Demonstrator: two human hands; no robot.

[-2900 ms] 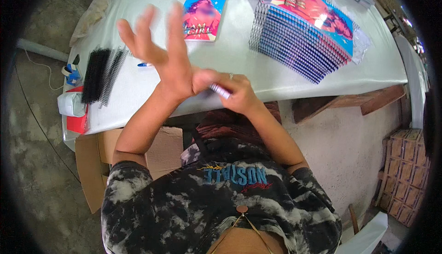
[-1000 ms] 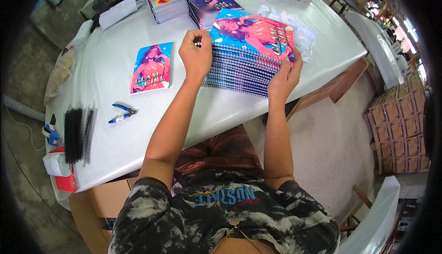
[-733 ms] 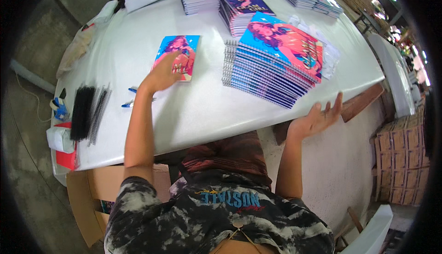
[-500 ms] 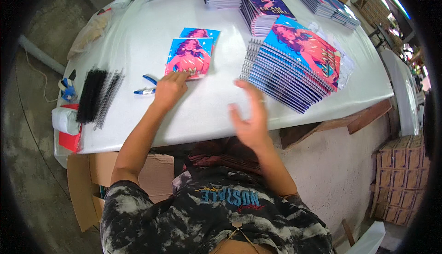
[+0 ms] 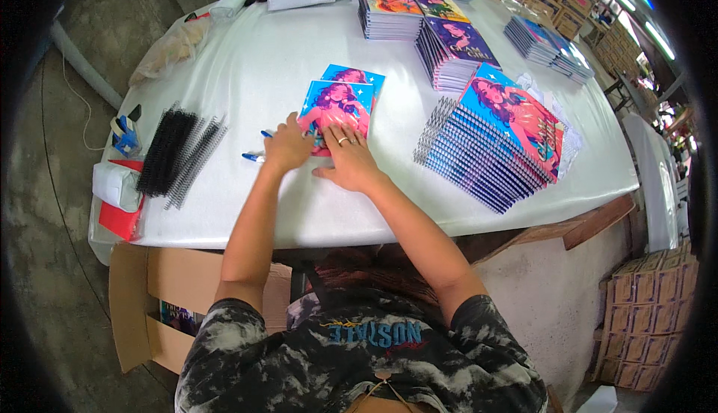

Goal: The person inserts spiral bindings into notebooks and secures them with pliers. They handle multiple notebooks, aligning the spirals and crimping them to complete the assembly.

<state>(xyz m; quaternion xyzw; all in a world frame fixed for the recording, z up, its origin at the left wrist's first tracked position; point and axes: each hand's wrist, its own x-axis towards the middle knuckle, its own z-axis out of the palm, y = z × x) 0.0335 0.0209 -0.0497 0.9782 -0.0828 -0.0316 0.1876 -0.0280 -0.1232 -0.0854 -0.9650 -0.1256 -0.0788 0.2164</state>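
Observation:
Two notebooks with blue and pink illustrated covers lie overlapped on the table; the front notebook (image 5: 338, 102) partly covers the rear notebook (image 5: 354, 74). At the front one's lower left edge, my left hand (image 5: 289, 145) is closed on it, fingers bent. My right hand (image 5: 353, 162) lies on the lower part of its cover, fingers stretched out, a ring on one finger. Blue-handled pliers (image 5: 253, 156) lie beside my left hand, partly hidden by it. To the right, a fanned stack of spiral-bound notebooks (image 5: 490, 144) shows the same cover on top.
Black spiral binding coils (image 5: 170, 155) lie at the left, near a tape dispenser (image 5: 126, 136) and a white packet (image 5: 117, 187). Stacked notebooks (image 5: 452, 43) stand toward the back. An open cardboard box (image 5: 168, 271) sits below the table's front edge; cartons (image 5: 647, 301) are piled at right.
My right hand has come left from near the fanned stack onto the front notebook's cover. My left hand stays at that notebook's lower left. The whole view has shifted slightly.

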